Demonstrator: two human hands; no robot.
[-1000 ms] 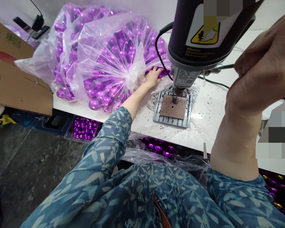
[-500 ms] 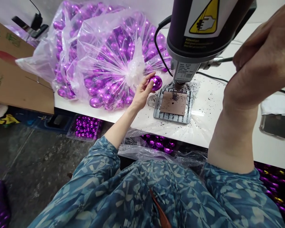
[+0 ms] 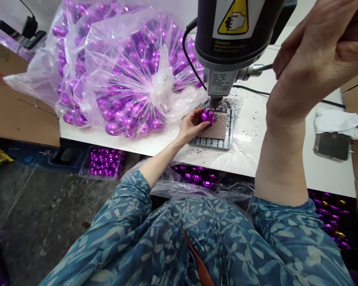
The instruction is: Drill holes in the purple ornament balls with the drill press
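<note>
My left hand (image 3: 192,126) pinches a shiny purple faceted ball (image 3: 207,116) and holds it on the brown pad of the drill press base plate (image 3: 222,135), right under the chuck (image 3: 215,101). The dark drill press head (image 3: 232,31) with a yellow warning sticker hangs above it. My right hand (image 3: 313,51) is raised at the upper right, fingers wrapped round the metal feed lever (image 3: 261,68) of the press.
A big clear plastic bag (image 3: 122,67) full of purple balls lies on the white table (image 3: 286,159) to the left. Cardboard box (image 3: 14,107) at far left. More purple balls (image 3: 104,161) sit under the table. A phone (image 3: 331,145) and white cloth lie at right.
My left hand took a purple ball from the bag and carried it right and down onto the drill plate under the chuck. My right hand stayed on the lever.
</note>
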